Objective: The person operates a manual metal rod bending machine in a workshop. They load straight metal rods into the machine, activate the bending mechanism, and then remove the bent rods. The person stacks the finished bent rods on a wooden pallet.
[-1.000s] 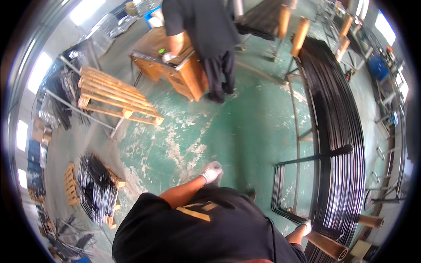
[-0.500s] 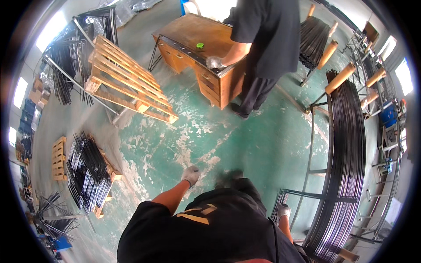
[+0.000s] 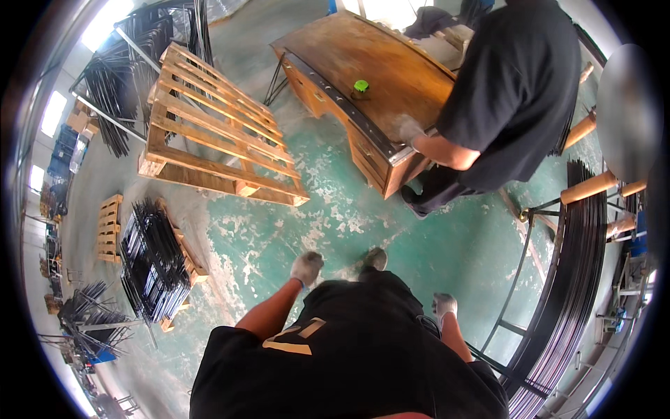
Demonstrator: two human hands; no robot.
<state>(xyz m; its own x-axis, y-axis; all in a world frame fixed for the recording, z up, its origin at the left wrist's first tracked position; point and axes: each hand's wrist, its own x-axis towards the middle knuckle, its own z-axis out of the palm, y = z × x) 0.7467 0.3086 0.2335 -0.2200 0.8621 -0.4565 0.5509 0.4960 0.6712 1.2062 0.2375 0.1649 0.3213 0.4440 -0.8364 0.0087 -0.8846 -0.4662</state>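
Observation:
My left hand (image 3: pixel 306 268), in a pale work glove, hangs ahead of my body with its fingers curled in and nothing visible in them. Over on the right, my right hand (image 3: pixel 444 305) wears a similar glove; its fingers are bent too, and no object shows in them. Both hands are above the worn green floor (image 3: pixel 272 227), touching nothing. Nearest to my right hand is a metal rack (image 3: pixel 513 327) beside a long bundle of dark rods (image 3: pixel 569 293). In front stands a wooden desk (image 3: pixel 391 59) with a bright green item (image 3: pixel 361 86) on top.
A person in dark clothes (image 3: pixel 520 84) stands at the desk's right end, a gloved hand (image 3: pixel 408 129) at its edge. A wooden pallet (image 3: pixel 223 133) leans at the left. Stacked black metal frames (image 3: pixel 155 262) rest on another pallet. Cardboard tubes (image 3: pixel 590 187) jut from the rack.
I have moved closer to the desk, and it and the person appear larger and farther right. My right hand has swung forward, away from the rack. My left hand stays curled.

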